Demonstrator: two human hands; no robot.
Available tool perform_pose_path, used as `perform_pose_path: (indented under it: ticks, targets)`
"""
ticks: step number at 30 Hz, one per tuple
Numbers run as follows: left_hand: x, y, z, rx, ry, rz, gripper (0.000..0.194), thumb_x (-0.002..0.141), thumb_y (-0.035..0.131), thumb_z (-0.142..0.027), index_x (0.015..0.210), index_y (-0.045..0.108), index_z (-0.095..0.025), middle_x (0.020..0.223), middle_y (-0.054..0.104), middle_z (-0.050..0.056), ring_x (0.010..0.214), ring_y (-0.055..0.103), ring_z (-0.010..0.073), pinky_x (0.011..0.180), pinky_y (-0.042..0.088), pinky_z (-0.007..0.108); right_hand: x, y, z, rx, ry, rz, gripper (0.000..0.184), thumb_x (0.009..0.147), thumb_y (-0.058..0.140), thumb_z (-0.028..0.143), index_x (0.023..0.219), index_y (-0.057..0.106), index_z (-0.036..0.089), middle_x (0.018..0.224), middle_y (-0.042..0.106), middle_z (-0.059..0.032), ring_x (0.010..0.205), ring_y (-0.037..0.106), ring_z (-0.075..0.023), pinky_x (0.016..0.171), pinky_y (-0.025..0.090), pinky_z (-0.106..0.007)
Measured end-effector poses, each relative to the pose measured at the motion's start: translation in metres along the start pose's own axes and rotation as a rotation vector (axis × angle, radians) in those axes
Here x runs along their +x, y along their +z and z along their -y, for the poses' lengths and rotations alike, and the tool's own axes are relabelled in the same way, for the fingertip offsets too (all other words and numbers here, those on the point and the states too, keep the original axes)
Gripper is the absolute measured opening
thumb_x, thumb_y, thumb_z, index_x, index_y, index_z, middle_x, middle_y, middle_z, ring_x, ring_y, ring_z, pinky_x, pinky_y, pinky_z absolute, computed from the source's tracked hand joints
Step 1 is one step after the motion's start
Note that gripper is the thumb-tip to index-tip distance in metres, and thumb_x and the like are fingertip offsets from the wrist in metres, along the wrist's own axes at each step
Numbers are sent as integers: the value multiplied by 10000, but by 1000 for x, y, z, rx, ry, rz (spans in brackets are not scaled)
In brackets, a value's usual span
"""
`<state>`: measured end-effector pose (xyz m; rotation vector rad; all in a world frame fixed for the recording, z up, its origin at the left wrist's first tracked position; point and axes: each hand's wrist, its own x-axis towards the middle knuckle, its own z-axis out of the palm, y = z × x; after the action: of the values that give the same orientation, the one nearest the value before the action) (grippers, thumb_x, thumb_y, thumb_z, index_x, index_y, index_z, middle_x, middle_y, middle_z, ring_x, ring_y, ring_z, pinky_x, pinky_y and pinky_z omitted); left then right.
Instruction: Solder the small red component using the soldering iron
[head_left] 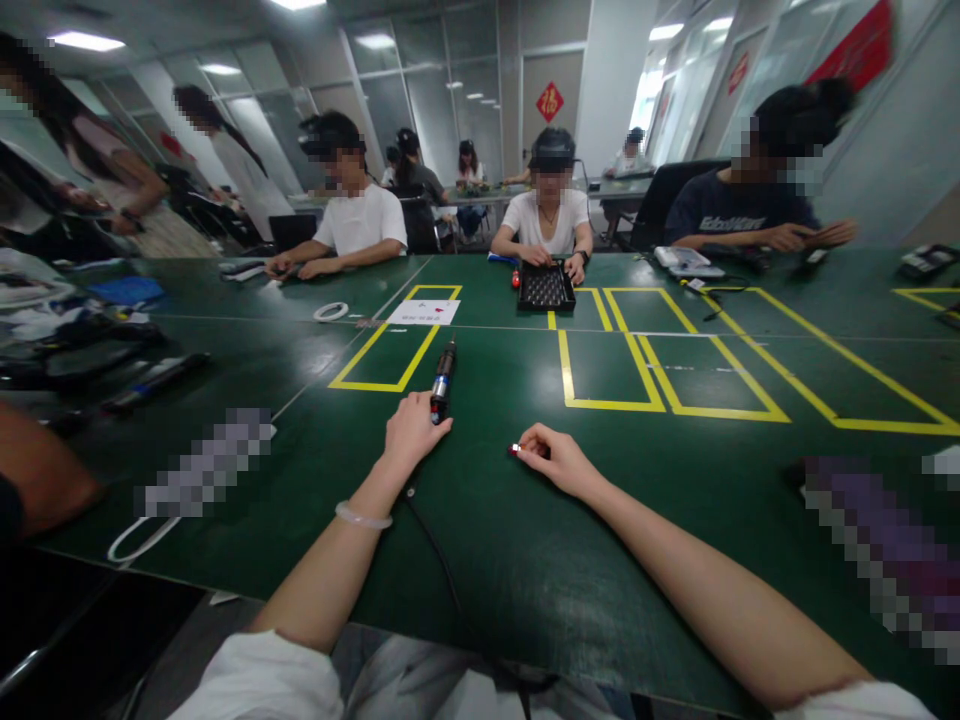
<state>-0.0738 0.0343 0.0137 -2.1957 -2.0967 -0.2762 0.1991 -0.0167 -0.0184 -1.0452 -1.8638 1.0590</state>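
Note:
My left hand (410,432), with a pale bangle at the wrist, is closed around the rear end of an electric screwdriver (444,376). The tool is dark with a blue and silver band, and its bit points away from me. A black cable (439,550) runs across the table below that hand toward my lap. To the right, my right hand (559,462) hovers or rests low over the green table (487,560), thumb and fingers pinched on a small red piece with a shiny end (514,450). What exactly this piece is cannot be made out.
Yellow tape rectangles (615,405) mark the table, and a white paper (424,312) lies in one. Across from me a person works over a black compartment tray (546,290). Cables and tools (157,380) lie left. Blurred items lie at both sides; other people sit around.

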Motion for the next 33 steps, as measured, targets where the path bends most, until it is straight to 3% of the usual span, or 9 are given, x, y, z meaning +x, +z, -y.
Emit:
perform_pose_path:
  ticks: [7, 12, 16, 26, 33]
  targets:
    - [-29, -1, -61, -80, 242, 10, 558, 809, 573, -446, 1283, 442, -183, 1178, 544, 111, 1071, 519, 251, 857, 475, 343, 1, 1, 1, -78, 6, -65, 180, 876, 577, 352, 899, 576, 174, 734, 618, -2, 621, 541, -122, 591, 418, -231]
    - [-44, -4, -85, -154, 360, 40, 569, 818, 550, -423, 1315, 401, -189, 1231, 522, 104, 1112, 496, 243, 882, 468, 336, 2, 0, -2, -154, -1, -84, 147, 877, 568, 321, 897, 563, 175, 718, 610, 4, 622, 550, -129, 598, 414, -236]
    - [-47, -5, -88, -194, 420, 58, 585, 808, 556, -383, 1339, 388, -202, 1278, 503, 92, 1133, 487, 242, 923, 464, 348, 1, -2, -5, -195, -12, -87, 126, 882, 557, 304, 896, 562, 178, 736, 619, -2, 626, 552, -132, 609, 417, -243]
    - [-45, -6, -86, -241, 419, 93, 580, 811, 551, -400, 1333, 392, -206, 1270, 505, 103, 1138, 487, 251, 905, 474, 362, 2, -2, -2, -140, -18, -105, 124, 868, 569, 306, 890, 539, 188, 740, 617, -2, 630, 561, -131, 609, 445, -241]
    - [-47, -4, -90, -223, 430, 66, 549, 818, 550, -386, 1315, 400, -208, 1250, 506, 99, 1132, 487, 247, 930, 467, 365, 4, 1, -6, -273, -17, -103, 87, 838, 608, 249, 844, 545, 189, 690, 586, 16, 606, 534, -131, 595, 407, -239]
